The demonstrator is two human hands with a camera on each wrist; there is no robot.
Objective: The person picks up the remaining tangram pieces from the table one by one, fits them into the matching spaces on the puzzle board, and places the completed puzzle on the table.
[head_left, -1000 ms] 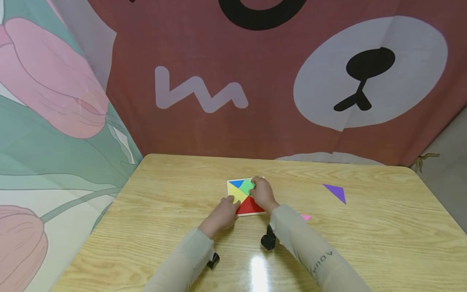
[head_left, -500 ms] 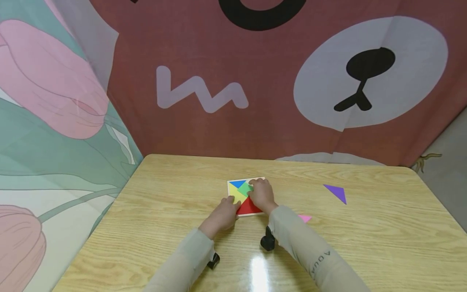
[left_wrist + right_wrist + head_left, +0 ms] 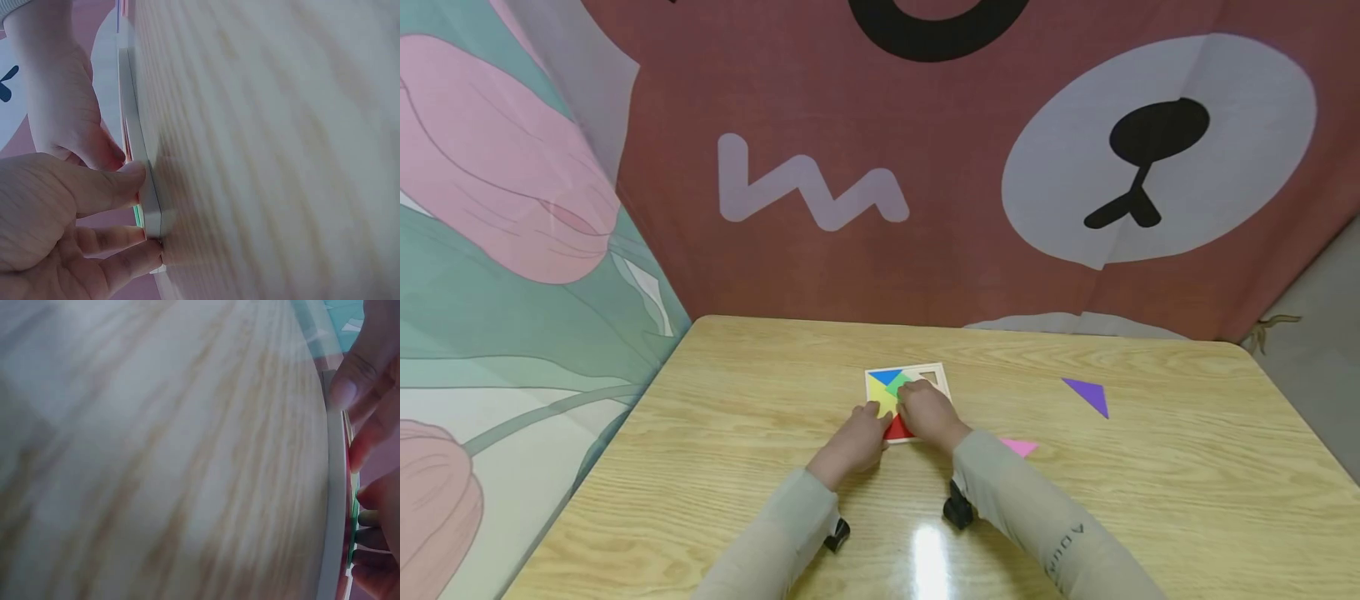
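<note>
A square tangram tray with a pale wooden rim lies on the table. My left hand grips its near left corner, with the thumb along the near edge and fingers at the side. Over the tray, my right hand pinches the green tangram piece, which overlaps the yellow piece. A blue triangle sits in the far left corner and a red piece at the near side, partly covered by my hands. Bare recess shows at the tray's far right.
On the wood-grain table, a purple triangle lies to the right of the tray. A pink piece lies nearer, partly behind the right sleeve. A printed cloth hangs behind the table.
My right hand has moved left and nearer, and the green piece has shifted left over the yellow one. The tray's far right corner has come into view. My left hand keeps its hold.
</note>
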